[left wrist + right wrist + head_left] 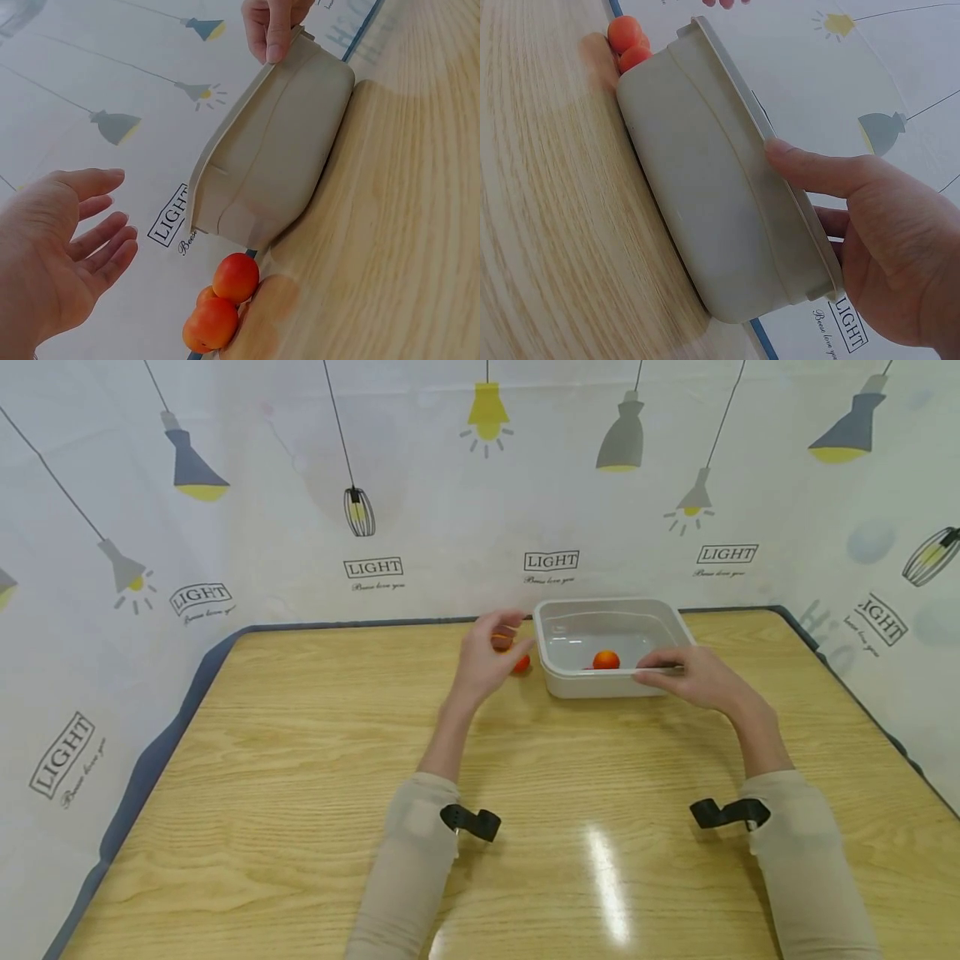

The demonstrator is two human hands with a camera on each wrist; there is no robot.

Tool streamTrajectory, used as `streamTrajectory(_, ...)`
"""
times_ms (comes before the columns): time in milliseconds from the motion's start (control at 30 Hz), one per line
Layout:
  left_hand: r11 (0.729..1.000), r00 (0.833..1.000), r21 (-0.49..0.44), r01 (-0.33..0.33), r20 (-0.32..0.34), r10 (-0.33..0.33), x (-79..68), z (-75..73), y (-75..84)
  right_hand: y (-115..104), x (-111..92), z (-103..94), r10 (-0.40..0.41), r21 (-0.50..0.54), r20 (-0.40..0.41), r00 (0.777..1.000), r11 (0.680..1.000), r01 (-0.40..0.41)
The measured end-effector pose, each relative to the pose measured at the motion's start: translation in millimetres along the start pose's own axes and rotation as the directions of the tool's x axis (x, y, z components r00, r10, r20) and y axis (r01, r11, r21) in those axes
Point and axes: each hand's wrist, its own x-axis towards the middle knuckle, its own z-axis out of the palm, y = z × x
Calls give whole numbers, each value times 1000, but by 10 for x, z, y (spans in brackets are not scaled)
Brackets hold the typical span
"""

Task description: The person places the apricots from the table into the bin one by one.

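Observation:
A white plastic bin (592, 685) stands near the table's back edge. Inside it lies an orange-red tomato (606, 660), with a sliver of another red thing beside it. My right hand (701, 677) pinches the bin's near rim towards its right end, thumb outside and fingers over the inside, as the right wrist view shows. Left of the bin, my left hand (489, 660) hovers with its fingers loosely bent and nothing in them. Several tomatoes (236, 277) lie bunched on the table by the bin's left end, just apart from that hand; it partly hides them in the head view.
The wooden table (300, 793) meets a white curtain (420, 485) printed with lamps along its back and sides. A black strap (472, 822) sits on the left sleeve, another strap (727, 812) on the right sleeve.

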Motion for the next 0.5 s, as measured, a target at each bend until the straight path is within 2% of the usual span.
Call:
streamTrajectory(267,998,999,62,17,-41,-15,-10,-131,-120,-18,-5,1,0,11,0,1000,1000,0)
streamTrajectory(500,998,997,33,57,-61,-55,-29,-197,-186,9,0,8,3,3,-2,1000,1000,-3)
